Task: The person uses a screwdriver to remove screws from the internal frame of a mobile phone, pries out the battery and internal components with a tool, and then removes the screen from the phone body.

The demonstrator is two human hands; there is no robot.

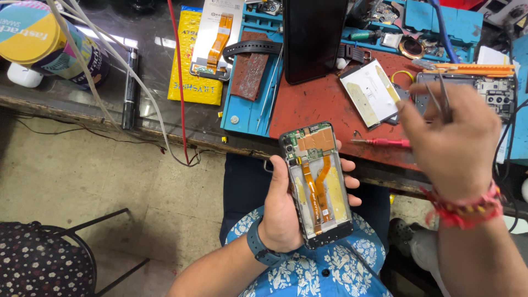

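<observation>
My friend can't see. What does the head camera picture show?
The left hand holds an opened phone, its orange ribbon cables showing, above the lap. The right hand pinches metal tweezers over a cluttered red and blue repair mat.

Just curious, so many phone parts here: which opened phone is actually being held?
The opened phone with orange ribbon cables, gripped in the left hand. The other phone frame lies on the bench.

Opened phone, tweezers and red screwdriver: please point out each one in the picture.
opened phone (317, 184), head view, on its orange flex cable.
tweezers (443, 99), head view, on the metal arms above the right hand.
red screwdriver (388, 143), head view, on its red handle.
</observation>
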